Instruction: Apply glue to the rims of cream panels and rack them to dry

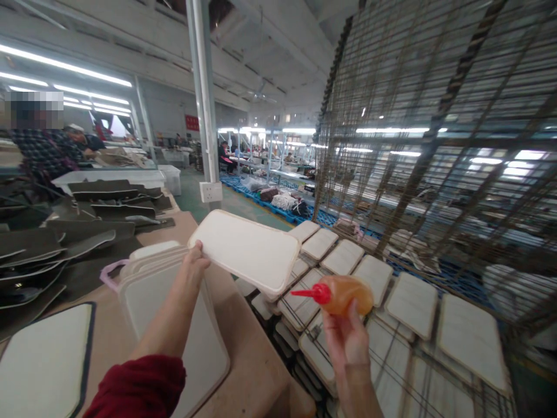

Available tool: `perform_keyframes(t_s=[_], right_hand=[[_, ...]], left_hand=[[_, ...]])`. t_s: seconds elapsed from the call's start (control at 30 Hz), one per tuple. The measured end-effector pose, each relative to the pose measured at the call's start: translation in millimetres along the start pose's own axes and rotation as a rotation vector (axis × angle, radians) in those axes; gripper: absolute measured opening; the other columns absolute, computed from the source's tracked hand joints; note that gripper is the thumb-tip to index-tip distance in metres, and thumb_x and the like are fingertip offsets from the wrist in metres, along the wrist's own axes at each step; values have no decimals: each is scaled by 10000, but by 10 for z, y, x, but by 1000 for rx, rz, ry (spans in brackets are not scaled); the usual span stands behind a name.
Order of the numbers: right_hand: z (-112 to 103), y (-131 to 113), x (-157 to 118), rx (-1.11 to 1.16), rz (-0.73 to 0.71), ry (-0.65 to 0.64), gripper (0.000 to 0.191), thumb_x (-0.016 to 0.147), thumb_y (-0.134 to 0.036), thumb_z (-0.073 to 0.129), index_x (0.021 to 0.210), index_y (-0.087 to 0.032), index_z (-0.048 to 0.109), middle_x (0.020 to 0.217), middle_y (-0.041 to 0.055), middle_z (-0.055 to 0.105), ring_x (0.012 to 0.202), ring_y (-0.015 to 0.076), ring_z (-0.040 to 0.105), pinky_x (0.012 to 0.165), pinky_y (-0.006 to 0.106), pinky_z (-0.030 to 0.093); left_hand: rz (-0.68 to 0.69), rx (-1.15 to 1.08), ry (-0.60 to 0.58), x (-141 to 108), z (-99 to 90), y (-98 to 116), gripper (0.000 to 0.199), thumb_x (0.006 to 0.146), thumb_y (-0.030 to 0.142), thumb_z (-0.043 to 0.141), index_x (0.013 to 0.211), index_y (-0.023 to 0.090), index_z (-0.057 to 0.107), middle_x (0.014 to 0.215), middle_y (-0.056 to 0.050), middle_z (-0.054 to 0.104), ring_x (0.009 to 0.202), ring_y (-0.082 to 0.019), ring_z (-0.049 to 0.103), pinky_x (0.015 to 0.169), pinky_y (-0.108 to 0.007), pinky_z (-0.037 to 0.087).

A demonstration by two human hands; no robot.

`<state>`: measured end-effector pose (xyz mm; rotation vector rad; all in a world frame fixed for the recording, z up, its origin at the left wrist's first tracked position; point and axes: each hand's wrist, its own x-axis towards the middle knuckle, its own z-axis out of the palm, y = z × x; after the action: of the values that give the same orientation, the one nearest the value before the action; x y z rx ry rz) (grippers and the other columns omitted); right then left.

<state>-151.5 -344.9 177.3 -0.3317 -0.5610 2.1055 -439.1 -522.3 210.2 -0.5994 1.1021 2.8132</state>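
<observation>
Bottle [351, 291], seemingly amber liquid [342, 303] inside

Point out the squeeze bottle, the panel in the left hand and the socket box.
Squeeze bottle [342, 290]: head view, on its amber body.
Panel [246, 249]: head view, middle of its pale face.
Socket box [211, 192]: head view, on its front.

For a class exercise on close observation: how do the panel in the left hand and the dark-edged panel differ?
The held panel is raised in the left hand; the dark-edged panel lies on the table.
The held panel has a pale cream rim, the dark-edged panel a dark one.
Both are flat and pale-faced, with rounded corners in view.
</observation>
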Motion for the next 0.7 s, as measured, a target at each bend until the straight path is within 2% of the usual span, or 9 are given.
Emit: perform_keyframes(t_s=[0.1,0.2,0.3,0.47,0.6,0.7], right_hand=[[-217,-23,93,110,222,15,441,505,-353,885,877,-175,730,923,62,756,871,185,706,794,243,574],[-475,126,12,190,387,-74,350,598,-352,846,896,-203,738,971,61,749,930,187,697,823,242,561],[-492,316,-110,224,488,-181,315,630,-337,830,906,-216,739,978,58,747,963,199,688,849,283,560],[-218,403,-102,289,421,-160,372,531,-352,876,853,-223,744,911,25,757,806,161,712,751,236,583],[-221,340,-39,297,400,-119,359,496,-313,895,809,-217,748,847,13,760,780,158,712,762,230,579],[-287,277,-7,298,397,-96,397,480,-334,900,825,-209,749,853,24,759,777,167,713,760,237,581]], left_hand=[[29,-65,36,-197,40,-88,347,954,133,389,1267,95,533,927,-87,712,1011,-139,641,798,-198,530],[46,-127,22,-444,59,-300,351,956,155,403,1278,154,542,995,-71,719,1132,-117,584,842,-166,500],[5,-146,-14,-721,28,-611,371,948,143,407,1293,187,538,1108,-66,699,1205,-115,533,903,-188,476],[-130,-187,-94,-1126,-195,-1032,405,944,131,347,1281,212,557,1163,-61,685,1231,-150,519,1019,-301,420],[-303,-298,-178,-1240,-454,-1094,429,867,108,385,1226,210,596,1076,-79,715,1179,-205,565,981,-367,459],[-422,-317,-289,-1223,-704,-1074,378,806,185,424,1121,199,633,1032,-109,709,1107,-266,603,908,-435,492]])
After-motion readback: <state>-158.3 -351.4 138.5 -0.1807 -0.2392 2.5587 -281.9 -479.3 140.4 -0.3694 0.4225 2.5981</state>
